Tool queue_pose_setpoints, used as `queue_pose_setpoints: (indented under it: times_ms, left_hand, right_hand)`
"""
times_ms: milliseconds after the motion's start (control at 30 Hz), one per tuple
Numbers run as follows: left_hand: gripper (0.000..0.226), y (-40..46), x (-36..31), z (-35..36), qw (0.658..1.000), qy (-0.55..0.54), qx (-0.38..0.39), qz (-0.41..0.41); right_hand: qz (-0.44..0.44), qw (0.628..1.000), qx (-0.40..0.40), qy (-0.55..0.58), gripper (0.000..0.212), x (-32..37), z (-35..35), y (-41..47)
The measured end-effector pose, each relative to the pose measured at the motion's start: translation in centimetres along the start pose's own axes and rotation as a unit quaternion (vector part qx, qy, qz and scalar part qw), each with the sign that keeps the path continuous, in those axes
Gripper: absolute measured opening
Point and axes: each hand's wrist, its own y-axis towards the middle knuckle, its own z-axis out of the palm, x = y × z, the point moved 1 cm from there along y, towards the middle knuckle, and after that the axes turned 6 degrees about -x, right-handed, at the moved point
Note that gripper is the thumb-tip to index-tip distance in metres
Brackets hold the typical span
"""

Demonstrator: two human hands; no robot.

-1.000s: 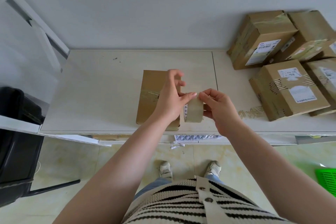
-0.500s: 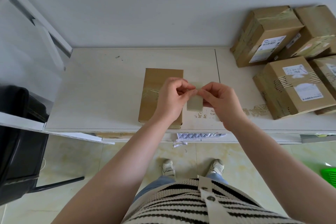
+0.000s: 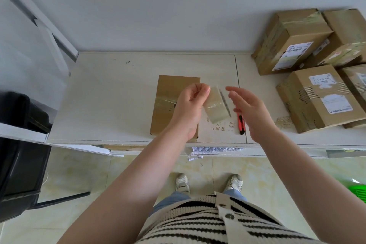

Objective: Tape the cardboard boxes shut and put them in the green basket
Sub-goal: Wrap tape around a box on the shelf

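Left hand [image 3: 190,105] pinches the top of a clear tape strip [image 3: 215,106], which hangs above the worktop [image 3: 111,101]. Right hand [image 3: 249,109] hovers beside the strip, fingers straight and apart, touching nothing. Flat box [image 3: 172,95] lies near the worktop's front edge, partly covered by the left hand, with a tape band across it. Red knife [image 3: 241,124] lies on the worktop, partly behind the right hand. Stacked boxes [image 3: 316,93] fill the right end; their white labels are unreadable. Green basket [image 3: 359,192] is on the floor, cut off at the right edge.
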Motion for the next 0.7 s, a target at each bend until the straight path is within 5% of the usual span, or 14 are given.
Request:
queue_pose_setpoints:
  times_ms: [100,200,300,433,533,600,667,700]
  left_hand:
    - [0.016,0.4,0.2,0.3,0.995,-0.086,0.025,-0.051]
    - [0.015,0.8,0.7,0.6,0.994,-0.085,0.005,-0.072]
    - [0.016,1.7,1.1,0.4,0.998,0.054,-0.025,-0.005]
    - [0.010,2.8,1.2,0.5,0.915,0.358,-0.007,0.184]
    - [0.024,3.4,1.4,1.3,0.881,0.424,0.074,0.198]
    - [0.029,3.7,2.0,1.7,0.820,0.511,0.129,0.222]
    - [0.041,3.7,2.8,1.6,0.770,0.580,0.123,0.236]
    - [0.043,3.7,3.0,1.3,0.772,0.582,0.099,0.236]
  right_hand:
    - [0.148,0.976,0.079,0.138,0.034,-0.5,0.5,-0.2]
    - [0.168,0.965,0.093,0.177,0.036,-0.7,0.9,-0.5]
    - [0.173,0.969,0.050,0.172,0.038,-0.8,0.1,-0.6]
    - [0.178,0.976,0.036,0.123,0.024,-1.3,-1.7,-0.4]
    - [0.208,0.971,-0.005,0.117,0.020,-2.3,-2.5,0.0]
    - [0.230,0.967,-0.024,0.105,0.020,-2.9,-2.8,0.4]
    - [0.248,0.963,-0.049,0.090,0.017,-3.8,-2.6,1.2]
    - [0.253,0.962,-0.065,0.079,0.017,-4.2,-2.4,1.7]
